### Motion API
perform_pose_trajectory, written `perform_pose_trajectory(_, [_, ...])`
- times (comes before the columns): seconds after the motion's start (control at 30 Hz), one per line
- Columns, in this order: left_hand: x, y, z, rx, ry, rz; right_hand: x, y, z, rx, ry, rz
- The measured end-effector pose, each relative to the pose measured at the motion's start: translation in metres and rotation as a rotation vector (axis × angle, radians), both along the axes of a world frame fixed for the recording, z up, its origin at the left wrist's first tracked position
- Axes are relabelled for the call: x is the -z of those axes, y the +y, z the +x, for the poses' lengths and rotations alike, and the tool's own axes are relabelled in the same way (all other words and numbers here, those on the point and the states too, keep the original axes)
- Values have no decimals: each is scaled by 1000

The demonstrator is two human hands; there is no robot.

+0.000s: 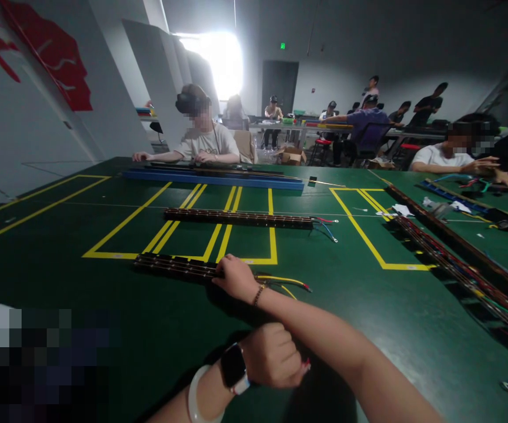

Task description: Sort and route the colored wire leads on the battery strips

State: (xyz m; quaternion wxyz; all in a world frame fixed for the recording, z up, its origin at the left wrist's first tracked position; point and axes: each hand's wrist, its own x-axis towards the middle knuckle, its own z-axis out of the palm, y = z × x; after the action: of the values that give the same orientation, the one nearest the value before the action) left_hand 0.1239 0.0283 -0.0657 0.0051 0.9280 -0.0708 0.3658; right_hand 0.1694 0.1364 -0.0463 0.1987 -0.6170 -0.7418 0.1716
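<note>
My right hand (pixel 239 279) is closed on the right part of a long black strip with copper-coloured rails (pixel 174 266), which lies on the green table. From that strip's right end, beyond the hand, come yellow wires (pixel 283 279), one with a red-sleeved metal terminal. My left hand (pixel 276 355), below the right forearm, is curled into a fist. A small red and whitish tip shows at its fingers; what it is, I cannot make out. Farther back lies a similar black strip (pixel 236 217), with red and blue wires (pixel 327 226) ending in ring terminals.
Yellow tape lines (pixel 179 257) mark the green table (pixel 351 329). A blue rail (pixel 219 179) lies along the far edge before a seated person (pixel 210 141). On the right are bundled wired strips (pixel 457 264), white scraps (pixel 401 210) and another person (pixel 448 154).
</note>
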Motion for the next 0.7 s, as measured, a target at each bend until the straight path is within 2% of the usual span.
perform_pose_trajectory(0.13, [0,2,0,5,-15,-33,-3,-3,-1,-106,23,50])
perform_pose_trajectory(0.27, [0,5,-1,-33,42,-159,-37,-28,31,-214,192,216])
perform_pose_trajectory(0.33, [0,6,0,-71,85,-305,-57,-44,57,-231,259,257])
perform_pose_trajectory(0.4, [-2,7,1,-105,143,-563,-65,-58,87,-148,242,257])
perform_pose_trajectory(0.47, [-6,8,4,-118,239,-949,-57,-67,115,-55,136,196])
perform_pose_trajectory(0.57, [-10,13,7,-113,333,-1560,-23,-77,146,3,-23,35])
perform_pose_trajectory(0.63, [-9,18,9,-97,312,-1836,-2,-82,156,0,-38,-34])
perform_pose_trajectory(0.7, [-7,22,10,-83,275,-2004,10,-86,158,-22,-23,-46])
